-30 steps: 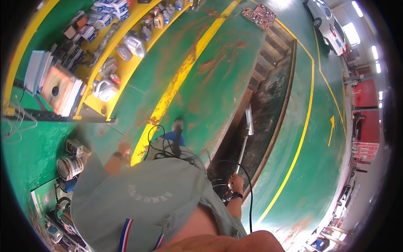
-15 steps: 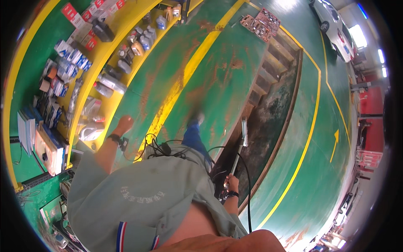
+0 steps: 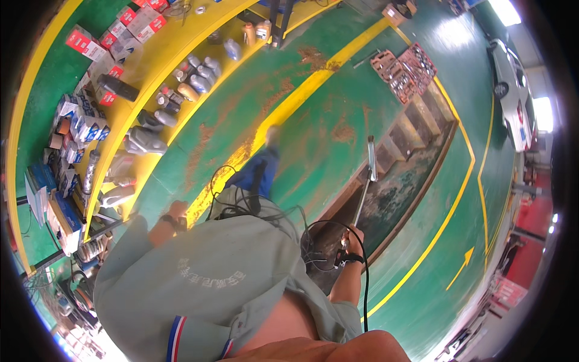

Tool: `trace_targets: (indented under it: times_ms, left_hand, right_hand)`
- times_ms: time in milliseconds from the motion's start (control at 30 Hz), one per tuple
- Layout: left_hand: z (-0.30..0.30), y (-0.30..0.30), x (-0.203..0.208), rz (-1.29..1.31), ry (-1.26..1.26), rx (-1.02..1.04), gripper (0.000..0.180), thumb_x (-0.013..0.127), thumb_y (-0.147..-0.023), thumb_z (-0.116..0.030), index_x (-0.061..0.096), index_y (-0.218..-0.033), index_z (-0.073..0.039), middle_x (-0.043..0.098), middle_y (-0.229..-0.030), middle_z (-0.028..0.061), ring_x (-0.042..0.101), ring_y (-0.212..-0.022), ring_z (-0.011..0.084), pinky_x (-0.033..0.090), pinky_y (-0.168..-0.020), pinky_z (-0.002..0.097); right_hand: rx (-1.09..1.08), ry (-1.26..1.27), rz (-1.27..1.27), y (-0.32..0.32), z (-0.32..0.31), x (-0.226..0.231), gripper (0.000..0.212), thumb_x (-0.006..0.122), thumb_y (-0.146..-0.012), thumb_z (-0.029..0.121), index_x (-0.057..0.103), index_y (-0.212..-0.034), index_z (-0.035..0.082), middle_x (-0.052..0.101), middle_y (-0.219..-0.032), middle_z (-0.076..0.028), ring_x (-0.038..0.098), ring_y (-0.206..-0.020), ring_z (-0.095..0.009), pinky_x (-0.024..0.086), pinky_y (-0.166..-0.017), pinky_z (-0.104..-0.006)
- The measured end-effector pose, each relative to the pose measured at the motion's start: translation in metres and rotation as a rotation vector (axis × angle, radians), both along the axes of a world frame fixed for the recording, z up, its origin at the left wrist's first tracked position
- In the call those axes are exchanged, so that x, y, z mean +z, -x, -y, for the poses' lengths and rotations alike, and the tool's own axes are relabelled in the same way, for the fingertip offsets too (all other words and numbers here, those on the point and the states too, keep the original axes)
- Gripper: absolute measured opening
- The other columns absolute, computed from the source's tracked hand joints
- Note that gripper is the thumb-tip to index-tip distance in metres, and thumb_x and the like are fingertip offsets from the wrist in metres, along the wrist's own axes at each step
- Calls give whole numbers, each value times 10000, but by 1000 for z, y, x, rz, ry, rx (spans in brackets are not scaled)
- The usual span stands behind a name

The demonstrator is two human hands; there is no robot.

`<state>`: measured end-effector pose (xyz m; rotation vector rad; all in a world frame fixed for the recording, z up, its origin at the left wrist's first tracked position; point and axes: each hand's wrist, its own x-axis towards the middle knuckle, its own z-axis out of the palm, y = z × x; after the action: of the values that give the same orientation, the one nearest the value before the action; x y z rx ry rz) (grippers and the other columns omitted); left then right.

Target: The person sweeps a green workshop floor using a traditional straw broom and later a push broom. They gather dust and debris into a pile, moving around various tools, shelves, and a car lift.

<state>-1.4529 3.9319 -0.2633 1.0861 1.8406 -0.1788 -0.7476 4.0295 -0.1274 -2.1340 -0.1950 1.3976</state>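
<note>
My right hand [image 3: 354, 238], with a dark band at the wrist, is closed around the handle end of a long, thin silver metal tool [image 3: 363, 199]. A wider silver piece at the tool's far end points away from me, over the edge of the pit [image 3: 401, 187]. My left hand [image 3: 174, 215] hangs at my left side near the yellow floor line; motion smears its fingers, and I see nothing held in it. Black cables [image 3: 241, 202] lie bunched at my waist. One blue-trousered leg [image 3: 256, 172] is stepping forward.
On the left, a yellow shelf [image 3: 129, 117] carries bottles, boxes and books. Ahead, an open case of sockets and tools [image 3: 404, 72] lies beside the pit's steps [image 3: 416, 123]. Reddish-brown smears mark the green floor [image 3: 301, 145]. A white car [image 3: 511, 93] stands at the far right.
My view has turned and moved, so the shelf and pit sit differently. A leg has swung forward. The left hand has moved back toward my body; the right still grips the tool.
</note>
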Motion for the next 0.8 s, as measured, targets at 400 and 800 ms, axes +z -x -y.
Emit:
trace_targets:
  times_ms: [400,800]
  left_hand:
    - [-429,-136,14,232,-59,581,241,524,-886,-304,544,-877,-64,551,-776,36,565,-629,177,443,-514,327]
    - [-349,-250,80,-266,-284,816,96,591,-810,-148,600,-855,-64,597,-798,83,587,-708,214,483,-594,321]
  right_hand:
    - [191,-42,-145,-26,-494,-56,129,509,-867,127,479,-767,52,402,-507,-11,407,-374,-104,319,-328,-235]
    - [692,-60,-87,28,-923,-208,212,452,-835,126,473,-650,24,457,-530,-81,450,-421,-191,328,-359,-336]
